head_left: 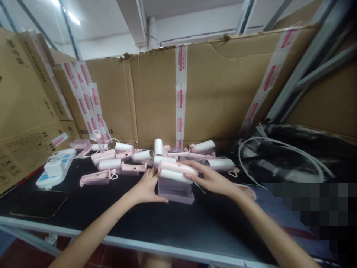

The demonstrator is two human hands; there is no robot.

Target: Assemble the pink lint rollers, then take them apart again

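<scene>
My right hand (213, 178) is closed around the right end of a pink-and-white lint roller (176, 175), its fingers lying over the pink top and the white roll. Directly under the roller is a translucent purple case (176, 192) on the black tabletop. My left hand (145, 188) grips the case's left end, thumb along the lower front and fingers partly hidden behind. Whether the roller touches the case's rim I cannot tell. Behind my hands lie white rolls (110, 164), pink handles (134, 167) and more purple covers, several of each.
A white power strip (60, 169) with a plugged-in charger and a dark phone (39, 204) lie at left. Cardboard walls (156, 96) enclose the back and left. Black plastic and a looped white cable (281, 139) are at right. A metal edge (134, 243) runs along the front.
</scene>
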